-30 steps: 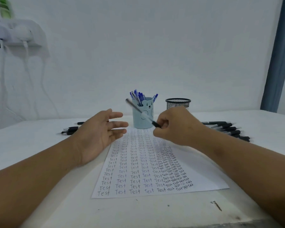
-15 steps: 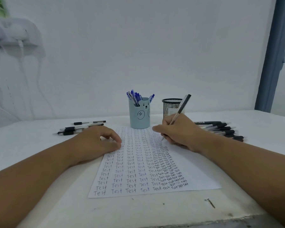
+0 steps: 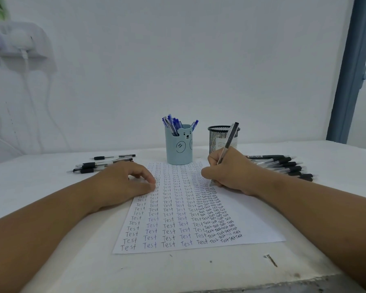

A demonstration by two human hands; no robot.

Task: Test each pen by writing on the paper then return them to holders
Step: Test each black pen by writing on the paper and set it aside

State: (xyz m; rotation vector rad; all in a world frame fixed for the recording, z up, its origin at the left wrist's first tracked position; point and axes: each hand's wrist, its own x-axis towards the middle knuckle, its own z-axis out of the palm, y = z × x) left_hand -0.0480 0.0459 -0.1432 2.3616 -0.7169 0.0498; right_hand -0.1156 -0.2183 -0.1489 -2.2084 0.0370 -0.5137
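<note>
Since a second ago our right hand (image 3: 226,172) has brought the black pen (image 3: 227,144) down, pinched tip-to-paper (image 3: 251,225) mid-test, and our left hand (image 3: 125,182), fingers loosely curled, now steadies the sheet's left edge, mesh holder (image 3: 218,138) awaiting.

1.0 s ago R hand (image 3: 228,172) held black pen (image 3: 228,140) raised off the sheet, cap end toward blue cup; now pen upright-tilted, tip down on paper (image 3: 199,218) in writing grip. L hand (image 3: 125,182) was lifted w/ fingers spread; now rests curled on paper's left edge. Since 0.5 s ago, barely any change.
</note>
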